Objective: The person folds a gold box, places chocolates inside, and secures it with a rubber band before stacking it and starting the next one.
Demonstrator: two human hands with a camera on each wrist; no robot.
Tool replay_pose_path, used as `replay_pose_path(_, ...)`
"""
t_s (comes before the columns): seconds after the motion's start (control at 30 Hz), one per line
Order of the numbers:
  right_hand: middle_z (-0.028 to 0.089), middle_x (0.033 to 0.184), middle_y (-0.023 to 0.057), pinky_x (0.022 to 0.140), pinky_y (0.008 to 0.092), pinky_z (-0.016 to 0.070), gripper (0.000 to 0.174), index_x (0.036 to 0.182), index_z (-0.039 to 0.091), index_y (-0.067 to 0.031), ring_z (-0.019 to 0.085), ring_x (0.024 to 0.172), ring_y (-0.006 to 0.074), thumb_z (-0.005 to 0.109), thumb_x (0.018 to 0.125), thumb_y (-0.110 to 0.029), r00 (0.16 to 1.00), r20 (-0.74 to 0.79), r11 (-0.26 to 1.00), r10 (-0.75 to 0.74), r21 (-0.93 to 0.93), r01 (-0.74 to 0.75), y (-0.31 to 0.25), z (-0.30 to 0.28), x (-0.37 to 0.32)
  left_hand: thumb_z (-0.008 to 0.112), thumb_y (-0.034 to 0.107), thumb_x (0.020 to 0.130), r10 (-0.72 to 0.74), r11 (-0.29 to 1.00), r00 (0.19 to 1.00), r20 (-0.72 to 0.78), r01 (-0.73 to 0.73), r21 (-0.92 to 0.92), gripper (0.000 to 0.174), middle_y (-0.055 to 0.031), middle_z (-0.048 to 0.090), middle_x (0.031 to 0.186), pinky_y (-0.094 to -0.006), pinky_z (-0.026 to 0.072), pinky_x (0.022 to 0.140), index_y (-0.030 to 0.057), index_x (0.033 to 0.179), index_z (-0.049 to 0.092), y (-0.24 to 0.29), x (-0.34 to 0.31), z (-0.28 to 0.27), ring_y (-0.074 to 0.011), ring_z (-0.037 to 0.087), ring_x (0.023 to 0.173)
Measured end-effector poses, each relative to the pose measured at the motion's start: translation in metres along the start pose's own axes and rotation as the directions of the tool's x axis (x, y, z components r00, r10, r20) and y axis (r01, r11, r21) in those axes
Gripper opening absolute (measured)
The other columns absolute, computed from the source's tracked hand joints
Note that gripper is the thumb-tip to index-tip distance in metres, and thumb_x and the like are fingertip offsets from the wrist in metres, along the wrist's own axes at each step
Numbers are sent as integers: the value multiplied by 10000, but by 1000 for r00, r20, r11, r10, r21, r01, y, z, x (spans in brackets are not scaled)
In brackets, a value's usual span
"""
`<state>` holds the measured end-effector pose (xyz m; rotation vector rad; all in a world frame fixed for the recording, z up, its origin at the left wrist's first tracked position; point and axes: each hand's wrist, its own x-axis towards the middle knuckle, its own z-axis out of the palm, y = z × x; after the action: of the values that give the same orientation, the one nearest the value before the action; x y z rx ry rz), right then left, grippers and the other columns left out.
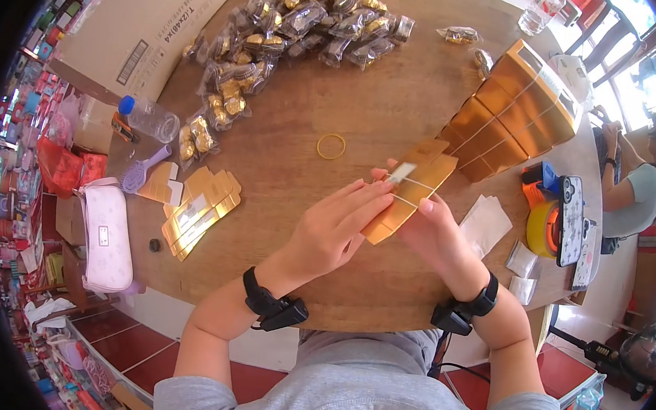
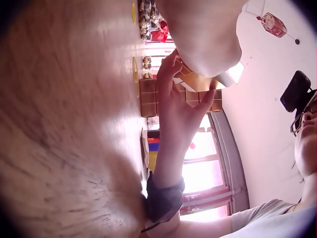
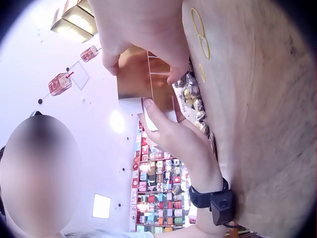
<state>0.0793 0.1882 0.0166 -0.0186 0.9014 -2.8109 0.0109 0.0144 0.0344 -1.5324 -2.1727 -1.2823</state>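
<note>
A flattened gold carton (image 1: 414,192) with pale bands across it is held tilted above the table. On its left side the left hand (image 1: 330,228) pinches it, fingers over the upper face; the right wrist view shows the left thumb (image 3: 157,115) on the carton (image 3: 133,72). From the right, the right hand (image 1: 438,229) grips its edge with the thumb in front. In the left wrist view the right hand's (image 2: 181,109) thumb and fingers span the carton (image 2: 198,82). Some fingertips are hidden behind it. A yellow rubber band (image 1: 331,147) lies on the table.
Wrapped gold candies (image 1: 304,22) are piled at the back. Banded gold boxes (image 1: 512,112) stand at right, near yellow tape (image 1: 542,228) and a phone (image 1: 570,216). Flat gold cartons (image 1: 203,210), a bottle (image 1: 150,119), a brush (image 1: 142,171) and a pink case (image 1: 107,238) are at left.
</note>
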Motion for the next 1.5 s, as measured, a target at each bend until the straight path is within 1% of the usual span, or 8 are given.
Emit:
replay_pose_path(0.27,407,1339,125,1034,378,329,573,1350,279,-10,409,1239,216,538,886,-224,993,-116,999,-28,-38,23,-2,4,0,590,-2,753,13,1000,998,62,-12,-26,543,-183,483,1296,-417,410,984,5,1280,458,-8,-1,-7,-334,497,1167)
replay_pose_path(0.57,577,1133,96,917,332,436,394,1183,458,4,554,1058,172,629,833,-55,974,-206,908,-98,-419,3,-14,0,3,693,380,788,-321,660,940,112,307,-686,841,-167,391,1384,-393,294,1053,18,1407,256,-3,2,-4,-284,370,1293)
replay_pose_path(0.67,627,1035,74,845,293,478,309,1099,526,13,600,950,142,655,831,-71,977,-210,848,-20,-522,-95,-9,-5,1,629,396,845,-420,540,862,285,490,-685,687,-134,489,1285,-341,348,1000,23,1357,364,-5,-6,-5,-228,456,1208)
replay_pose_path(0.77,645,978,59,809,268,491,248,1043,561,33,613,893,115,645,853,-102,984,-175,810,17,-574,-116,2,2,-2,555,371,905,-426,244,575,699,817,-523,569,-105,460,1321,-304,362,995,11,1320,410,2,-5,-12,-159,439,1207)
replay_pose_path(0.9,641,975,60,806,265,483,229,1045,563,48,601,913,114,531,930,-147,970,-240,700,-34,-699,-149,4,20,1,434,301,968,-506,269,771,388,568,-778,381,-70,585,1105,-268,461,813,-2,1173,542,6,-12,3,-129,553,987)
replay_pose_path(1.1,597,858,43,715,220,449,229,1009,583,7,563,777,104,444,954,-166,922,-213,465,-323,-885,-42,-33,43,30,457,287,944,-631,-59,733,253,280,-958,455,-141,522,1245,-363,462,932,-19,1278,415,-19,5,-42,-230,546,1099)
replay_pose_path(1.4,600,1071,69,768,291,472,311,1168,539,-78,572,917,160,547,864,-142,975,82,341,-207,-928,150,-21,59,180,522,328,898,-725,-170,672,149,35,-985,383,-43,542,1025,-290,496,736,46,1150,463,-25,-2,-55,-145,549,847)
replay_pose_path(1.5,563,1160,129,884,391,442,413,1223,510,-103,540,1038,285,582,819,-154,860,463,-213,-217,-882,421,18,54,254,502,348,901,-620,-187,775,119,1,-982,419,-68,544,1046,-302,501,722,29,1168,454,-24,1,-64,-170,556,840)
